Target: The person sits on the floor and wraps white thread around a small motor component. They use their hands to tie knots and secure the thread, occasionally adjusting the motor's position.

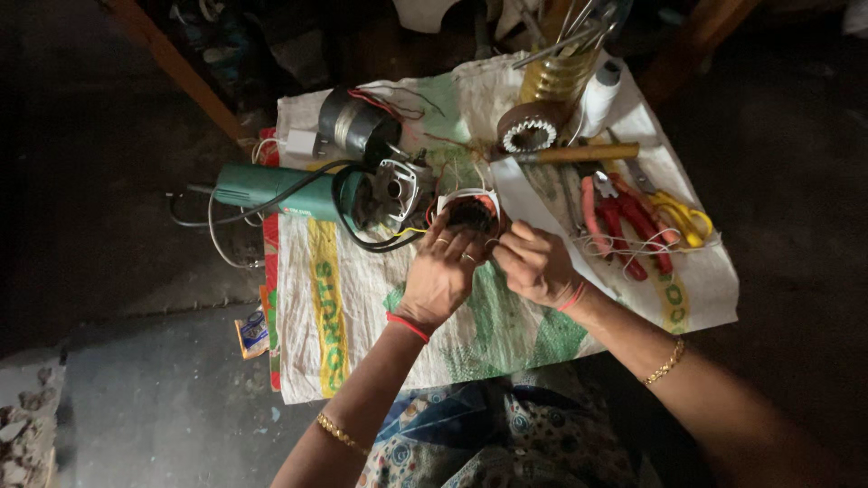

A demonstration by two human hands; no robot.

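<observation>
My left hand [443, 271] grips a small round motor stator [470, 210] with white end insulation and dark windings, holding it from below. My right hand [535, 264] is pinched at the stator's right side, fingers closed on what looks like a thin wire; the wire itself is too fine to make out. Both hands work over a printed white woven sack [362, 316] spread on the floor. Red thread bands circle both wrists.
A green angle grinder [280, 190] with a black cord and open head lies left of the stator. A dark motor [357, 122] sits behind it. Red pliers [624, 221], yellow scissors [683, 217], a wooden-handled tool [579, 154], a ring-shaped stator core [529, 131] and a white spool [601, 95] lie at the right.
</observation>
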